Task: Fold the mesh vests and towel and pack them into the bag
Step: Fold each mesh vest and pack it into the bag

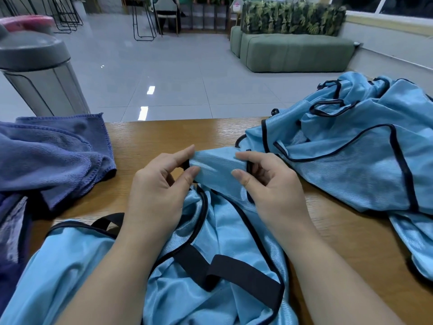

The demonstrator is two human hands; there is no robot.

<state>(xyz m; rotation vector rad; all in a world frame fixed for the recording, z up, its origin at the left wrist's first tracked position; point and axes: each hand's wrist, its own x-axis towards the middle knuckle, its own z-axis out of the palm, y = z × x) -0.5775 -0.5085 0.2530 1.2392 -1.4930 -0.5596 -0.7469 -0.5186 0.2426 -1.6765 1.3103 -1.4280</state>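
Note:
A light blue mesh vest (pixel 218 233) with black trim and a black elastic strap lies crumpled on the wooden table (pixel 150 137) right in front of me. My left hand (pixel 159 184) and my right hand (pixel 267 181) each pinch one side of its shoulder strap, holding it stretched a little above the table. More light blue mesh vests (pixel 365 146) lie in a loose heap at the right. A blue-purple towel (pixel 51 156) sits rumpled at the left. No bag is clearly in view.
A grey shaker bottle (pixel 39 69) with a dark lid stands at the table's far left corner, behind the towel. The table's far edge runs across the middle of the view. Beyond it are tiled floor, a green sofa (pixel 290 52) and metal stools.

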